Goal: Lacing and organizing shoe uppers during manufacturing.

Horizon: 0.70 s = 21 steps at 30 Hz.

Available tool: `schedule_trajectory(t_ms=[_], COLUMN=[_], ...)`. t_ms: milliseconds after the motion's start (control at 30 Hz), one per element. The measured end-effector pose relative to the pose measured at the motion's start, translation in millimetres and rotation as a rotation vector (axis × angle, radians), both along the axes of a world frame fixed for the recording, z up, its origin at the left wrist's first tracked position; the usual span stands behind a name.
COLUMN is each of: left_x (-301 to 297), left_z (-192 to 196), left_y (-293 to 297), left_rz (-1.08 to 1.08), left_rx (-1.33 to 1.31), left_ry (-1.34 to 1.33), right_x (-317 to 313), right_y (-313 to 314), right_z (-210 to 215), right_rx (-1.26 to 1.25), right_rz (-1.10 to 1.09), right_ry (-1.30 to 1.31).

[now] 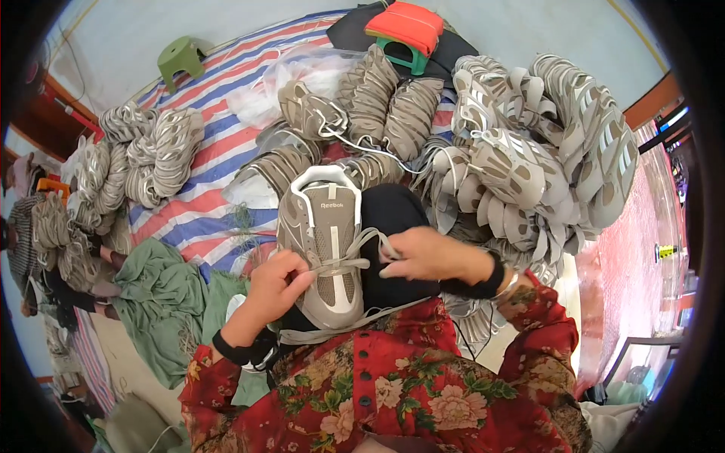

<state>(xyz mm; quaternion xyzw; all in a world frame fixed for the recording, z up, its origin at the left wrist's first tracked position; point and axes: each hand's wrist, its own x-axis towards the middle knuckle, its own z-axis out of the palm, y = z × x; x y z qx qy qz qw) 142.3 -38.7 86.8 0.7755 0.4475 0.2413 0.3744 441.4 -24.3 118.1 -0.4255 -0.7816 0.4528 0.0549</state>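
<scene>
Grey shoe upper (325, 249) laced by left hand (272, 291) and right hand (423, 253).

Beige shoe upper (325, 249), lace (355, 263) perhaps half-threaded

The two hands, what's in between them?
In the head view, the grey shoe upper lies between the left hand and right hand, with its pale lace stretched across from one to the other.

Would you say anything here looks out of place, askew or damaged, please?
Nothing looks damaged. The shoe upper on the lap is only partly laced: both hands, left hand and right hand, pinch its lace, and one lace end trails loose. A long white lace also straggles across the piled uppers behind.
</scene>
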Motion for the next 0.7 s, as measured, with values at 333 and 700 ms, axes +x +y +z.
schedule_trajectory(t_ms=[333,700], left_x=[-22,81], left_z=[79,189], left_y=[56,70], left_rz=[0.115,-0.195], left_rx=[0.154,-0.137], left_ry=[-0.047,-0.888], right_x=[44,-66], right_y=[74,65], right_z=[204,213], right_rx=[-0.200,-0.043], right_rz=[-0.429,-0.227], right_ry=[1.109,1.207])
